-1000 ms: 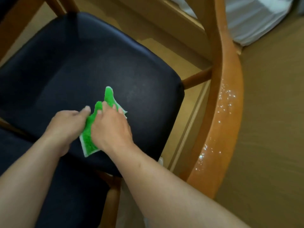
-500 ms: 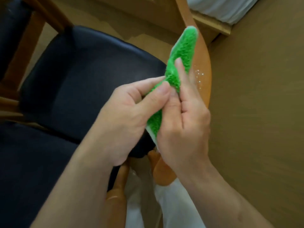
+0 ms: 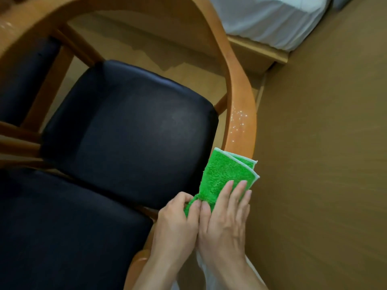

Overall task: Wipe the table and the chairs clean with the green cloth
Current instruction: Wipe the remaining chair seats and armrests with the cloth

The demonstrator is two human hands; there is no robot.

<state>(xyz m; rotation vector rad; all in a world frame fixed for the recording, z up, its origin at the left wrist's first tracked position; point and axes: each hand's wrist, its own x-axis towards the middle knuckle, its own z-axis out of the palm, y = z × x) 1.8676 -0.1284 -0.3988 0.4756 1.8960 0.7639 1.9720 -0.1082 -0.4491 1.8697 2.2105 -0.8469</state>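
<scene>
Two hands meet low in the view, side by side over the near end of a curved wooden armrest [image 3: 240, 114]. The left hand [image 3: 178, 225] has its fingers curled in, pinching the bunched lower corner of the green cloth [image 3: 226, 174]. The right hand [image 3: 225, 218] lies flatter, its straight fingers pressing the lower part of the folded cloth down against the wood.

From both grips the cloth runs up and away, folded into a rough rectangle with white-edged layers showing at its far right corner. Its long axis follows the line of the armrest, and its far edge rests on the rail.

Just beyond that edge, farther up the same rail, a scatter of pale specks [image 3: 237, 122] sits on the wood. So the dirty patch lies straight ahead of the cloth, along the armrest's own length, and the right hand, already on top of the cloth, looks the better placed to push it forward over them.

Left of the rail is the black padded seat [image 3: 129, 130] of the chair, with a second dark seat [image 3: 62, 227] nearer the person. Beyond, white bedding [image 3: 272, 19] hangs at the top of the view over a brown floor [image 3: 324, 164].
</scene>
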